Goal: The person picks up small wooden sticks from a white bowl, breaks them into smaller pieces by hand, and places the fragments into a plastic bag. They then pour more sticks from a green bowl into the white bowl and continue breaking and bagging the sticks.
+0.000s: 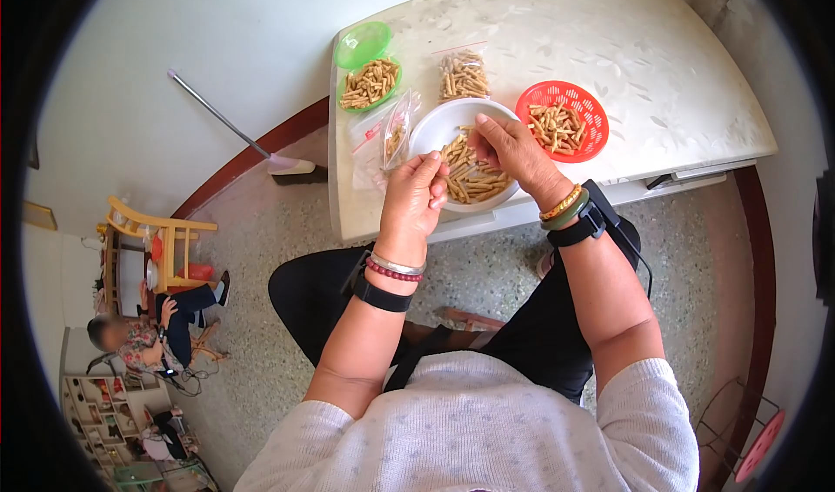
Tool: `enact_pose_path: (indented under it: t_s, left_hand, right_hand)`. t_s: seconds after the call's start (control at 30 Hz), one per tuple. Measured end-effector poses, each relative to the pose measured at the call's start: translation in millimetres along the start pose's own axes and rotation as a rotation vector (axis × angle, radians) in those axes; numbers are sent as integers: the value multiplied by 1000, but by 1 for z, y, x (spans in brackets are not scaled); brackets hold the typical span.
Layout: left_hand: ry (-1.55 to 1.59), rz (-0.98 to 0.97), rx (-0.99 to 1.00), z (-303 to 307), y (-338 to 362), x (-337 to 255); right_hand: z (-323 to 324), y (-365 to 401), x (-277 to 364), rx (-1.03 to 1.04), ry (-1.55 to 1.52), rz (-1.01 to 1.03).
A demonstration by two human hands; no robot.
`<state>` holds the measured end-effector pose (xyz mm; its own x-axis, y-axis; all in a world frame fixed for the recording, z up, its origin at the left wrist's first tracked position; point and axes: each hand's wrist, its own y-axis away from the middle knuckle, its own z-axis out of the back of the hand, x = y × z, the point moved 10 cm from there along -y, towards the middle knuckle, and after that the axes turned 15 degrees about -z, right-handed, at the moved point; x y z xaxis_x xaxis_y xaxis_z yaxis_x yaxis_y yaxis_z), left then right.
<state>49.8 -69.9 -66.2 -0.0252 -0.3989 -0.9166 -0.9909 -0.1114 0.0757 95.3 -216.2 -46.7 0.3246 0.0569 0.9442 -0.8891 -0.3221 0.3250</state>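
Note:
Over the white bowl (424,131), which holds short tan stick-shaped pieces (474,183), both hands are raised. My left hand (416,194) is closed at the bowl's left rim, thumb pressed to the fingers; what it may hold is hidden. Close behind it stands a clear plastic zip bag (397,133) with a few tan pieces inside. My right hand (511,151) is above the bowl's right side, fingers curled in a pinch. The end of a tan stick shows at its fingertips.
A red basket (597,127) of sticks stands right of the bowl, a filled clear bag (464,76) behind it, a green container (364,46) of sticks at the table's left. A broom (291,166) leans by the wall. Another person (143,344) sits at far left.

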Motion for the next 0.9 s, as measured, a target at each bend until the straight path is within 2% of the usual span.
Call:
enact_pose_path:
  t_s: [0.07,0.13,0.17,0.23,0.57,0.63,0.8,0.87,0.9]
  left_hand:
    - [125,95,-35,3,2,12]
    - [167,131,-37,2,4,15]
    - [211,168,-39,0,6,18]
    - [238,193,-40,-2,7,21]
    - [237,258,-68,1,11,32]
    - [221,246,-49,-1,12,32]
    - [144,198,28,-7,18,20]
    - [-138,74,111,-4,19,0]
    - [-138,70,109,-4,21,-3]
  right_hand:
    - [-1,0,0,3,-14,4]
    - [-1,2,10,-58,84,138]
    - [0,1,9,-57,84,138]
    - [-9,0,9,49,88,154]
    - [-25,6,15,183,-13,166]
    - [-25,7,18,182,-93,203]
    - [-24,2,18,160,-72,248]
    - [-24,1,20,135,-75,249]
    - [-19,1,24,82,-94,252]
